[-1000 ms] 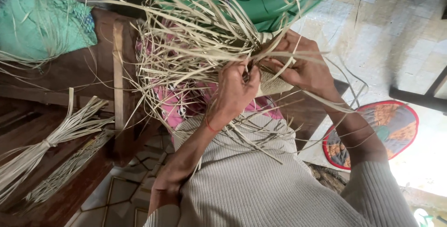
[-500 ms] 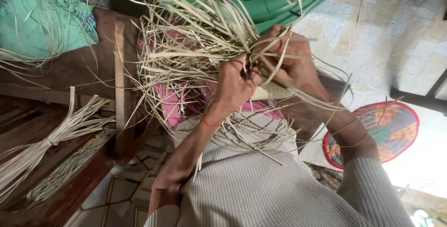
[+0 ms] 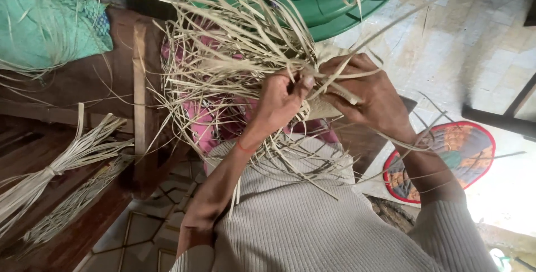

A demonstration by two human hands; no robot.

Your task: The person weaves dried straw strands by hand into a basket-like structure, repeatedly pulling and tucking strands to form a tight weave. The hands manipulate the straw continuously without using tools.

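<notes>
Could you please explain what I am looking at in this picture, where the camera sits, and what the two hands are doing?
There is no machine here: a person works with two bare hands, and the one camera is worn on the person's head, looking down past a ribbed grey sweater.

The left hand and the right hand meet in the middle and both grip a tangled bunch of pale dry straw strips. Loose ends fan out in all directions, some falling over the lap. The right hand also seems to press on a flatter, already woven piece, though most of it is hidden.

Around them: a green plastic tub at the top, a teal cloth at upper left, a tied bundle of straw lying on a dark wooden surface at left, and a round colourful mat on the tiled floor at right.
</notes>
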